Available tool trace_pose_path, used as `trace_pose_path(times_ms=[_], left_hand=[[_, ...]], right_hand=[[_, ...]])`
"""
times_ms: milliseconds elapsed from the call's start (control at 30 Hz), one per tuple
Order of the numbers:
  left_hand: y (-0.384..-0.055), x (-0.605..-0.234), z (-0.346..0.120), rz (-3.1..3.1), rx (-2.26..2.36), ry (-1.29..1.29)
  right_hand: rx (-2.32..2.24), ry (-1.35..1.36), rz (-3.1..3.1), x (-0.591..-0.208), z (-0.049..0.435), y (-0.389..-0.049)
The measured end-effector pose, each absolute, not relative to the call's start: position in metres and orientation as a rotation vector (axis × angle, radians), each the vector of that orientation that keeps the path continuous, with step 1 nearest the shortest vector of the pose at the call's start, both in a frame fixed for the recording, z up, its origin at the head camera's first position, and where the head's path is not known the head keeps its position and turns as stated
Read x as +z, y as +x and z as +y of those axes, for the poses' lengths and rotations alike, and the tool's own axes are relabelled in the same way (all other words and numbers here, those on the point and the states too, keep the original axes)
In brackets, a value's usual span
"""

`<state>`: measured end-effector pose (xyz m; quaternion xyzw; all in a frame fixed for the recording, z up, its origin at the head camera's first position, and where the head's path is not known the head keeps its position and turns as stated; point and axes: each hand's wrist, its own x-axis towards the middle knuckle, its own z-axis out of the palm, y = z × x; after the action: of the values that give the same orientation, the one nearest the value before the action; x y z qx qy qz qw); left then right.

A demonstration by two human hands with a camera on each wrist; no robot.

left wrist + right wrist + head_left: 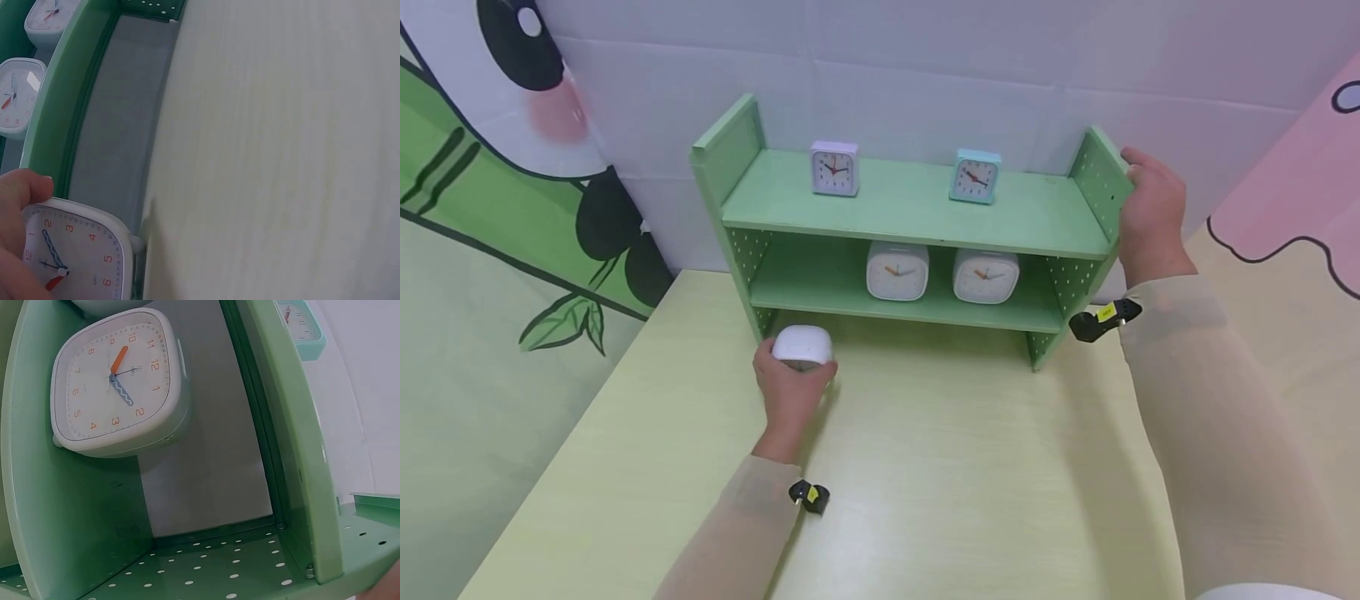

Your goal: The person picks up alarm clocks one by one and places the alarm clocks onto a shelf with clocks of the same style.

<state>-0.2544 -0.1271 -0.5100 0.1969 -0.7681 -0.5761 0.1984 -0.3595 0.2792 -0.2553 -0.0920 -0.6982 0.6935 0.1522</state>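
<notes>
In the head view my left hand (790, 396) grips a white alarm clock (803, 343) by its sides, in front of the shelf's lower left. The left wrist view shows this clock's face (78, 256), with red numerals and a finger over its edge. My right hand (1153, 208) holds the right side panel (1101, 187) of the green two-tier shelf (895, 204) near its top; part of its grasp is hidden. Two white alarm clocks, one left (897, 271) and one right (987, 277), stand side by side on the lower tier.
On the top tier sit a small purple clock (835, 169) and a small turquoise clock (975, 177). The shelf stands on a pale wooden table (940, 467), against a wall covering (925, 75) with cartoon figures. Side panels have rows of small holes.
</notes>
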Motion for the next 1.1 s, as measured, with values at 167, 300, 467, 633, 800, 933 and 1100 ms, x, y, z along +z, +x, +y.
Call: trace_pose_path(times_ms=[167,300,467,633,800,933,1100], left_hand=[[-0.253,-0.505,-0.126,-2.136,-1.585,0.526],[-0.249,-0.494,-0.127,-2.122,-1.552,0.489],[-0.245,-0.472,-0.129,-2.098,-1.499,0.393],[-0.244,-0.449,-0.13,-2.079,-1.471,0.335],[-0.242,-0.43,-0.13,-2.044,-1.49,0.307],[-0.243,-0.419,-0.13,-2.043,-1.494,0.302],[-0.246,-0.41,-0.131,-2.049,-1.512,0.31]], right_hand=[[2.016,-0.264,-1.978,-0.255,0.279,-0.362],[2.038,-0.268,-1.97,-0.255,0.28,-0.362],[2.006,-0.284,-2.005,-0.255,0.282,-0.362],[1.96,-0.295,-2.039,-0.255,0.284,-0.363],[1.901,-0.312,-2.096,-0.256,0.284,-0.364],[1.897,-0.309,-2.092,-0.256,0.283,-0.364],[1.939,-0.299,-2.056,-0.256,0.28,-0.362]])
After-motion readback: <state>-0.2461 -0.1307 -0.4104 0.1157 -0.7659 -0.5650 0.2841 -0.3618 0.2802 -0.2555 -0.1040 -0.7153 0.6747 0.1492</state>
